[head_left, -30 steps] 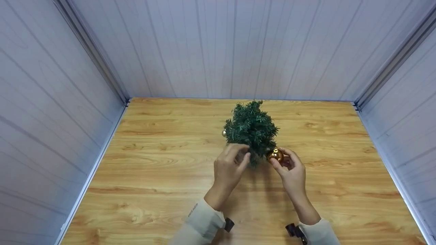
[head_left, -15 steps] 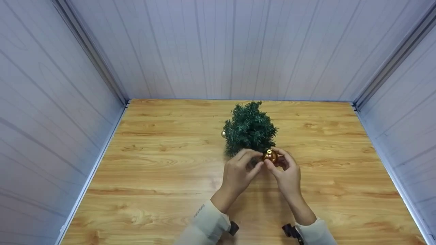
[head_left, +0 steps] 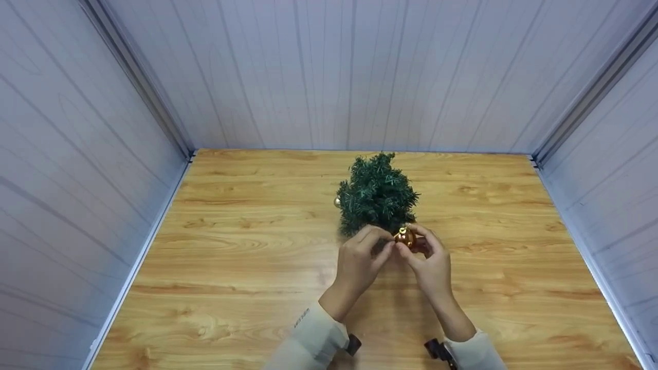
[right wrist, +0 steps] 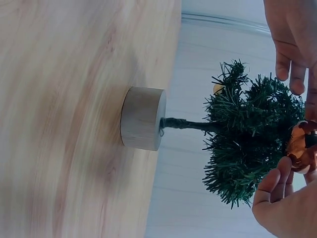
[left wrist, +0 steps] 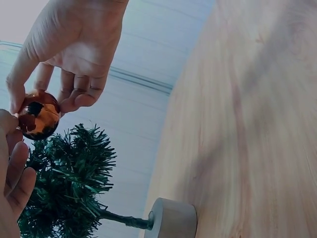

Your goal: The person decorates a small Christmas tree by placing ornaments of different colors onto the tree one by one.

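My right hand point(head_left: 432, 262) holds a shiny copper-gold Christmas bauble point(head_left: 406, 238) between thumb and fingers, its gold cap facing up. Beside it, my left hand point(head_left: 356, 261) pinches the thin gold hanging loop point(head_left: 397, 236) at the cap with thumb and forefinger. Both hands are raised in front of a small green artificial Christmas tree point(head_left: 378, 190), and the bauble overlaps its near side in the right wrist view. A round wooden base point(right wrist: 142, 119) carries the tree upright on a thin trunk point(right wrist: 185, 124).
Another small gold bauble point(head_left: 337, 201) shows at the tree's left side. The wood-grain table point(head_left: 231, 267) is bounded by pale panelled walls point(head_left: 329, 77) at the back and both sides. A black wrist camera point(head_left: 352, 344) sits below the left cuff.
My left hand has moved right from the tree's front to the bauble and now pinches its loop. My right hand has brought the bauble slightly left. The tree stays in place.
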`<state>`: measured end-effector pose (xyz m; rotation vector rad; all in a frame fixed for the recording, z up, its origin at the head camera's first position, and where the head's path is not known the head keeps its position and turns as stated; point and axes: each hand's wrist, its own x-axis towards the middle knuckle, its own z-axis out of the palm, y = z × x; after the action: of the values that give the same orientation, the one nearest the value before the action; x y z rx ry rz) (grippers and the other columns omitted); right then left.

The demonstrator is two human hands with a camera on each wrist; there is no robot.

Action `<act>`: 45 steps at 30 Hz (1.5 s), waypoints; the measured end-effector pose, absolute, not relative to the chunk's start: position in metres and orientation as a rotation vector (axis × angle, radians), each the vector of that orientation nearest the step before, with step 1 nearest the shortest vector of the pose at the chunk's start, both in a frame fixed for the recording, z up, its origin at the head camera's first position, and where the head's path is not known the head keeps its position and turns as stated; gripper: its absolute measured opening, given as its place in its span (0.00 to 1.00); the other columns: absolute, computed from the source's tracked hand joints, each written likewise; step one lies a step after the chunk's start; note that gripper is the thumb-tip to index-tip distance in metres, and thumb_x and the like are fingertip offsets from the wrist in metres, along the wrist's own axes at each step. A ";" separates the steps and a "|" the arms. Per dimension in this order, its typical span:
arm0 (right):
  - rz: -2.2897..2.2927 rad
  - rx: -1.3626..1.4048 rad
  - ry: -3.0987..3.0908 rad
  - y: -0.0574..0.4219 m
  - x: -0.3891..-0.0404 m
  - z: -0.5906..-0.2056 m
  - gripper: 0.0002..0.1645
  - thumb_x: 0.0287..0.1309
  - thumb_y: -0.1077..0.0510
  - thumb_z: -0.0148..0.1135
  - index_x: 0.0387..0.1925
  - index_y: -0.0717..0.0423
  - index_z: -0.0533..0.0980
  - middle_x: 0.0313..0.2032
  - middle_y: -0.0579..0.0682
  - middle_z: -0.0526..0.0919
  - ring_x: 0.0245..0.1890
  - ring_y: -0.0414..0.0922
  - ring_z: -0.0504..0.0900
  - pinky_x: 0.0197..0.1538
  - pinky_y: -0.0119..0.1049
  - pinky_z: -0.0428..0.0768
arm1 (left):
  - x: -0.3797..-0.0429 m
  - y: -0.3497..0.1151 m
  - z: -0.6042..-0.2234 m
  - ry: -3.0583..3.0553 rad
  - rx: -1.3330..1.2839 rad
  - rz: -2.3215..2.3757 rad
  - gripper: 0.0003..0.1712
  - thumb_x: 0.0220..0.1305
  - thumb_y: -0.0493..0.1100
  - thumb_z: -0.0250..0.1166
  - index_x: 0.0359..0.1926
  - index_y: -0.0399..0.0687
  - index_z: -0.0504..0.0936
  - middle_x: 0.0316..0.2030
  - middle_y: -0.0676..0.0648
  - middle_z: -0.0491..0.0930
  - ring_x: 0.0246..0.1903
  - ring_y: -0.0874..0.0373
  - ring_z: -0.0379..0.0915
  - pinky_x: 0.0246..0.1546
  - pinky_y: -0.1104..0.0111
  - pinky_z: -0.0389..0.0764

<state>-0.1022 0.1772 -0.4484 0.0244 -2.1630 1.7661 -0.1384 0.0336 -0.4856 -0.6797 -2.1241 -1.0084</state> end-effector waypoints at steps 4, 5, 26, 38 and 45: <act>1.755 0.011 -2.199 0.176 -0.101 -0.448 0.24 0.52 0.71 0.69 0.53 0.69 0.77 0.48 0.61 0.81 0.36 0.42 0.78 0.42 0.30 0.78 | -0.139 0.032 -0.482 -2.118 -0.673 -1.073 0.03 0.63 0.41 0.68 0.36 0.49 0.81 0.34 0.54 0.80 0.26 0.66 0.74 0.28 0.79 0.75; 1.749 0.009 -2.208 0.176 -0.100 -0.448 0.24 0.52 0.71 0.70 0.53 0.69 0.77 0.48 0.60 0.81 0.36 0.42 0.78 0.42 0.31 0.78 | -0.139 0.031 -0.481 -2.116 -0.671 -1.088 0.03 0.64 0.41 0.67 0.37 0.49 0.80 0.35 0.54 0.80 0.26 0.65 0.74 0.28 0.78 0.75; 1.740 0.135 -2.195 0.184 -0.113 -0.492 0.26 0.54 0.64 0.71 0.57 0.56 0.79 0.49 0.53 0.82 0.38 0.40 0.79 0.43 0.28 0.78 | -0.151 0.026 -0.461 -2.074 -0.682 -1.037 0.02 0.66 0.41 0.63 0.38 0.49 0.81 0.29 0.54 0.79 0.24 0.67 0.73 0.26 0.79 0.73; 1.618 0.061 -2.303 0.189 -0.117 -0.491 0.25 0.53 0.65 0.71 0.55 0.59 0.79 0.47 0.53 0.82 0.37 0.40 0.77 0.42 0.32 0.78 | -0.152 0.033 -0.446 -2.104 -0.726 -1.038 0.03 0.60 0.38 0.68 0.36 0.51 0.84 0.29 0.56 0.83 0.24 0.68 0.74 0.28 0.80 0.73; 1.505 0.116 -2.305 0.195 -0.121 -0.491 0.27 0.52 0.61 0.74 0.57 0.52 0.80 0.44 0.51 0.78 0.36 0.40 0.75 0.39 0.37 0.72 | -0.154 0.037 -0.440 -2.164 -0.738 -1.004 0.05 0.61 0.38 0.65 0.37 0.52 0.84 0.33 0.56 0.84 0.27 0.67 0.76 0.28 0.79 0.74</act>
<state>-0.1210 0.1952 -0.4906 0.1159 -2.3048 1.5051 -0.1541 0.0368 -0.4401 -0.7384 -2.1638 -1.0037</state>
